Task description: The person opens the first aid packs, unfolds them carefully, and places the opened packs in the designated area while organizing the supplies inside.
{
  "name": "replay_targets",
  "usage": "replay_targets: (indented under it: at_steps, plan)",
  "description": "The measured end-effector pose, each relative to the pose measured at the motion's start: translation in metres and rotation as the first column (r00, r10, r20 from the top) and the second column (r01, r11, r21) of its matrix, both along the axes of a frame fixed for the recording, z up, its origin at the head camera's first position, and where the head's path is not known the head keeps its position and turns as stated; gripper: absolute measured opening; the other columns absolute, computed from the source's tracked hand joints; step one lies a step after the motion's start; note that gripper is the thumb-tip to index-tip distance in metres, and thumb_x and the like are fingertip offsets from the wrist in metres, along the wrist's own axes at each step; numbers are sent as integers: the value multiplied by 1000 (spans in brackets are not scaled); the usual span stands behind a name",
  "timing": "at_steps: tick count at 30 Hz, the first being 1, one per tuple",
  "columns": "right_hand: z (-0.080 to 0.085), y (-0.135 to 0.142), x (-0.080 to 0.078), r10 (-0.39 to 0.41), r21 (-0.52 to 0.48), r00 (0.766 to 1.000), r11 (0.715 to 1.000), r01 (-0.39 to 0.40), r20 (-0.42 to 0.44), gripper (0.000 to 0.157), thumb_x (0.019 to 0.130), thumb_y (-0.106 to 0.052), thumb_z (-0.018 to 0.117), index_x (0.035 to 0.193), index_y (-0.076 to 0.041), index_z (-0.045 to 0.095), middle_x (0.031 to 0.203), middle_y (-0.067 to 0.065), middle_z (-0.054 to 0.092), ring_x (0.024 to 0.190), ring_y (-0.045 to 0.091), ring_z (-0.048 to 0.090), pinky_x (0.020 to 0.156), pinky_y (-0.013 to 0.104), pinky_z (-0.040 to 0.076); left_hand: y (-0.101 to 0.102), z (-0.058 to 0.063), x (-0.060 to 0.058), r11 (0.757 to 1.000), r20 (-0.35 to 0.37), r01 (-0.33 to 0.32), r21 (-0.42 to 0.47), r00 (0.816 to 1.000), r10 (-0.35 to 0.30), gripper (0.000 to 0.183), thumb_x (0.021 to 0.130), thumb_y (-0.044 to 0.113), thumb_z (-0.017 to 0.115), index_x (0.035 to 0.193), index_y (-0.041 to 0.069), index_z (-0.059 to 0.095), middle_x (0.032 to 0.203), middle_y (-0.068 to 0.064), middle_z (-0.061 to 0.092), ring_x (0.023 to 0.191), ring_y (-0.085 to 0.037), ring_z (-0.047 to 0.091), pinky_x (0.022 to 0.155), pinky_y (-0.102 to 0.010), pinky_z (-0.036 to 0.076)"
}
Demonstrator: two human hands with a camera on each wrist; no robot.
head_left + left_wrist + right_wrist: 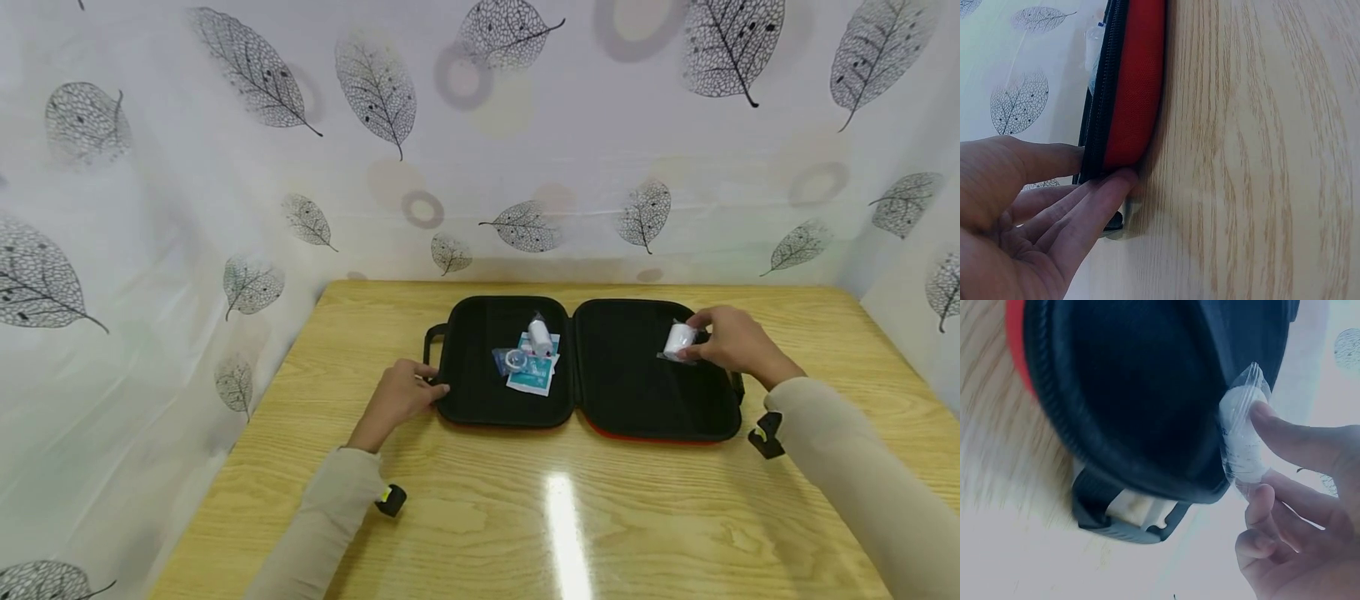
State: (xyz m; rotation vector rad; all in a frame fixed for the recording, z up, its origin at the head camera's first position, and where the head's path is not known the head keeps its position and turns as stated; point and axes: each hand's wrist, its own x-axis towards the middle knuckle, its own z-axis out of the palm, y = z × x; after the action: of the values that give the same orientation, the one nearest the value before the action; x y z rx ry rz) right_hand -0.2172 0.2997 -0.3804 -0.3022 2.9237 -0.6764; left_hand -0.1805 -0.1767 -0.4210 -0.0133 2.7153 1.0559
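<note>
A zippered case (617, 371), black inside and red outside, lies unfolded flat on the table. My left hand (401, 392) grips its near left corner, thumb on the zippered rim and fingers against the red side (1138, 81) in the left wrist view. Between thumb and fingers, my right hand (731, 340) pinches a white bandage roll (679, 340) in clear wrap, over the far right part of the right half. The right wrist view shows the wrapped roll (1242, 434) beside the case's rim (1060, 419).
The left half holds another wrapped white roll (539, 337), teal-and-white packets (532, 377) and a small bag with a white ring (516, 359). Strap handles (431, 346) stick out at both ends. A leaf-patterned cloth (480, 167) hangs behind the wooden table (465, 508).
</note>
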Motion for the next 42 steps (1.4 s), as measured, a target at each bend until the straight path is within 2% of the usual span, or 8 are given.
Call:
replay_targets:
  at_steps: [5, 13, 19, 26, 32, 36, 39, 42]
  plan:
    - [-3, 6, -4, -13, 19, 1000, 1000, 13, -11, 52, 86, -15, 81, 118, 20, 61, 111, 35, 64, 82, 36, 60, 73, 53, 49, 1, 1, 1, 1000, 4, -1, -7, 1000, 1, 42, 93, 21, 76, 128, 0, 68, 96, -11, 76, 69, -15, 71, 68, -34, 57]
    - [-9, 6, -11, -64, 38, 998, 997, 63, 15, 53, 88, -11, 77, 125, 21, 56, 114, 37, 61, 75, 31, 56, 65, 42, 48, 1, 1, 1, 1000, -1, 6, -18, 1000, -6, 41, 93, 21, 75, 128, -1, 69, 95, -10, 76, 68, -14, 71, 68, -35, 56]
    - [-13, 3, -16, -71, 45, 997, 996, 70, 7, 50, 87, -8, 76, 123, 20, 56, 109, 35, 62, 77, 34, 55, 68, 47, 48, 1, 1, 0, 1000, 0, 14, 7, 1000, -14, 42, 93, 20, 76, 128, -3, 68, 93, -9, 76, 67, -16, 71, 69, -35, 58]
    - [-22, -3, -20, -28, 25, 999, 999, 29, -27, 50, 87, -6, 75, 125, 20, 57, 114, 37, 60, 83, 38, 54, 74, 54, 47, 0, 0, 0, 1000, -5, 12, 6, 1000, -12, 43, 92, 20, 76, 127, -3, 68, 89, -8, 76, 66, -15, 71, 67, -35, 57]
    - [-26, -6, -22, 14, -30, 999, 999, -15, -32, 50, 87, -6, 74, 127, 19, 57, 122, 42, 57, 95, 44, 58, 81, 57, 47, 1, 0, -1, 1000, -2, 9, -3, 1000, -9, 45, 92, 22, 77, 129, -2, 68, 89, -7, 76, 66, -14, 70, 66, -33, 57]
    - [-28, -4, -23, 37, -86, 999, 996, -38, -10, 48, 89, -3, 73, 129, 19, 57, 122, 41, 58, 71, 32, 53, 70, 45, 45, 1, 1, -2, 1000, -9, 11, -6, 1000, -11, 44, 92, 21, 77, 128, -2, 68, 90, -8, 76, 66, -15, 71, 66, -33, 57]
    - [-29, -3, -24, 49, -129, 998, 991, -44, 38, 49, 90, 0, 71, 133, 18, 54, 90, 32, 63, 53, 20, 40, 60, 37, 41, 1, 2, -2, 1000, -12, 12, -11, 1000, -13, 43, 92, 21, 77, 127, -3, 68, 89, -8, 76, 66, -15, 71, 66, -33, 57]
    - [-29, -3, -23, 63, -149, 994, 988, -50, 86, 52, 92, 0, 69, 138, 18, 50, 57, 9, 48, 47, 14, 34, 55, 33, 39, 1, 1, -1, 1000, -4, 7, -14, 1000, -7, 44, 92, 21, 77, 128, -2, 68, 88, -7, 76, 66, -15, 70, 66, -33, 57]
